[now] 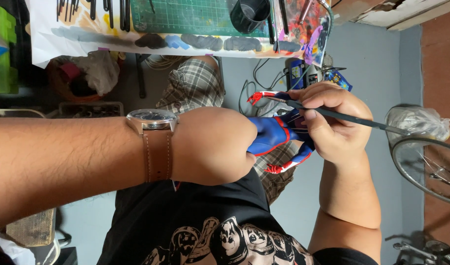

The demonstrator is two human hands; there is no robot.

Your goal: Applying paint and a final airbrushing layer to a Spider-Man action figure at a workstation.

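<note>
My left hand (212, 145), with a brown-strapped wristwatch (153, 122) on the wrist, is closed around a small blue and red figure (270, 135) held over my lap. Red limbs of the figure stick out above and below my fingers. My right hand (333, 125) sits just to the right, touching the figure, and pinches a thin dark paintbrush (355, 119). The brush tip rests at the figure's upper red part (258, 96). Much of the figure is hidden behind both hands.
At the top, a table edge carries a paint-stained paper sheet (77, 29), a green cutting mat (185, 14), a black cup (249, 13) and several brushes. Right: a bicycle wheel (426, 167) and a plastic bag (419, 122). Cables and clutter lie on the floor beyond my plaid shorts (193, 86).
</note>
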